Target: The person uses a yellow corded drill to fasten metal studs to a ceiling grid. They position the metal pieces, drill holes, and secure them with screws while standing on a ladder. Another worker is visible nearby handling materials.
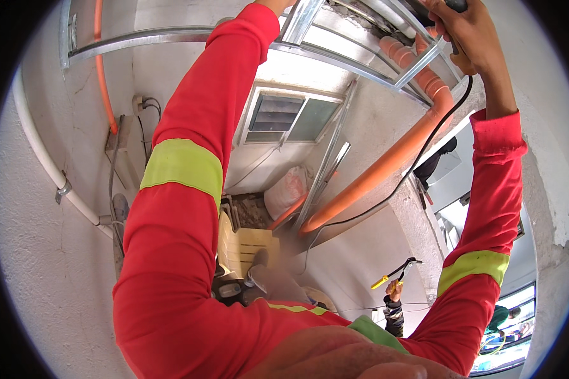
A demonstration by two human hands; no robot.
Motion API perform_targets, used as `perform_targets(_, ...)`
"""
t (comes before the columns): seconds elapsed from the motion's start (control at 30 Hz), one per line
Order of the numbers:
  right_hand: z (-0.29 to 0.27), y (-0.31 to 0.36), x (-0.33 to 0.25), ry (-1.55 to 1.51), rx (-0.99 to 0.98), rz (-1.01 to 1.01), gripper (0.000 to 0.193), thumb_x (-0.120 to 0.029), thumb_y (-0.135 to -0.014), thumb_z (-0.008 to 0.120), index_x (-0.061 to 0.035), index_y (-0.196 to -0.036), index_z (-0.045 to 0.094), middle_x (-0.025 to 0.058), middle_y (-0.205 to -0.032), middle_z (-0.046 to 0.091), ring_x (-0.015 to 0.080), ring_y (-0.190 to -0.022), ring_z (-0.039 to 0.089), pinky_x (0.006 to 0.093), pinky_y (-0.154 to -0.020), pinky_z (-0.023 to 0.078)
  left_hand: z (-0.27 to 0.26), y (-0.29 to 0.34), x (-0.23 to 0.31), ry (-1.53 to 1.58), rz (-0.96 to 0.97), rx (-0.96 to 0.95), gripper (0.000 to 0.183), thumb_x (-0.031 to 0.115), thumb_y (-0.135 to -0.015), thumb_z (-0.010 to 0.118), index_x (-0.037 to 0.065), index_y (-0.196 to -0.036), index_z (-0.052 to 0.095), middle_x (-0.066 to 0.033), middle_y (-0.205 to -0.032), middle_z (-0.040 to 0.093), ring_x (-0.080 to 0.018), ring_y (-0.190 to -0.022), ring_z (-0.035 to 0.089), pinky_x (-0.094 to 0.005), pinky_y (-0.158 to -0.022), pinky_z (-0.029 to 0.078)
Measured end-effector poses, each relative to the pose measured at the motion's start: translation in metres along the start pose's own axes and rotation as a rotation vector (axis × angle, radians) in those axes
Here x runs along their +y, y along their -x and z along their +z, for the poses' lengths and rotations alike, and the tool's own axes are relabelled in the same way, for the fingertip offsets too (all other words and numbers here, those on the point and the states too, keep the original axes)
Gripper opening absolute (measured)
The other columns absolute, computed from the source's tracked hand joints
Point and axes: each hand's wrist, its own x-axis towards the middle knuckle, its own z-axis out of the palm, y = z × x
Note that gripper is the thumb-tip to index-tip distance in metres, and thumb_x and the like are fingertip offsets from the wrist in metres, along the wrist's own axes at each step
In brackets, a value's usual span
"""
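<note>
Both my arms reach overhead in red sleeves with yellow-green bands. Of my left hand (277, 4), only the wrist edge shows at the top, beside the metal ceiling frame (171, 36); its fingers are out of sight. My right hand (473, 35) is closed around a dark corded power tool (456, 5) at the upper right, close to the frame. Most of that tool is cut off by the picture's edge, so its exact kind is unclear. From below my hand a black cord (403, 187) hangs down toward the lower middle.
A thick orange pipe (367, 180) slants down past the right side of the frame. Another person's hand (395, 290) holds yellow-handled pliers (411, 266) below. Under me are a yellow slatted step (250, 243) and a white sack (286, 192). A window (291, 117) is beyond.
</note>
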Motion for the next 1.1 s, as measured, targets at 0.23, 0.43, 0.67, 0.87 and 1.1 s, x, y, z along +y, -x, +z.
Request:
perform_targets(0.23,0.007,0.013,0.000,-0.033,0.042,-0.017,0.048,-0.018,-0.089,0.080,0.0059,-0.125,0.059,0.0022,-0.081,0.066,0.0069,-0.061,0.060,0.0214,-0.051,0.047,-0.001,-0.003,-0.003,0.021,0.030,-0.042,0.079,0.001,-0.081,0.083,0.001,-0.144,0.034,-0.0176,-0.120,0.062,-0.0255,-0.105,0.063,-0.0383,-0.086,0.056)
perform_targets(0.43,-0.005,0.019,0.003,0.072,0.088,0.014,0.052,-0.022,-0.088,0.083,0.0045,-0.126,0.059,0.0041,-0.083,0.068,0.0085,-0.061,0.061,0.0221,-0.051,0.047,-0.002,0.000,0.000,0.058,0.088,-0.076,0.078,0.003,-0.081,0.083,0.000,-0.143,0.036,-0.0181,-0.119,0.062,-0.0259,-0.105,0.062,-0.0383,-0.085,0.055)
perform_targets(0.67,-0.012,0.020,0.035,0.325,0.117,-0.077,0.061,-0.047,-0.086,0.081,0.0000,-0.121,0.067,0.0069,-0.087,0.076,0.0088,-0.072,0.066,0.0240,-0.058,0.048,-0.003,0.008,0.014,-0.010,-0.022,-0.035,0.083,0.008,-0.082,0.084,0.000,-0.146,0.033,-0.0241,-0.127,0.059,-0.0306,-0.111,0.062,-0.0416,-0.090,0.054)
perform_targets(0.87,-0.023,0.043,0.015,0.363,0.177,-0.074,0.059,-0.047,-0.086,0.081,-0.0018,-0.122,0.068,0.0067,-0.085,0.076,0.0083,-0.065,0.062,0.0231,-0.059,0.047,-0.007,0.015,0.031,-0.121,-0.123,-0.029,0.090,0.012,-0.084,0.083,0.002,-0.153,0.025,-0.0296,-0.137,0.054,-0.0356,-0.119,0.061,-0.0448,-0.095,0.054)
perform_targets(1.1,-0.006,0.041,0.019,0.013,0.303,0.002,0.050,-0.024,-0.088,0.083,0.0030,-0.124,0.061,0.0035,-0.080,0.068,0.0090,-0.063,0.062,0.0227,-0.051,0.045,-0.006,0.014,0.036,-0.070,-0.205,-0.060,0.089,0.012,-0.086,0.081,0.002,-0.154,0.025,-0.0291,-0.133,0.056,-0.0331,-0.115,0.061,-0.0442,-0.091,0.055)
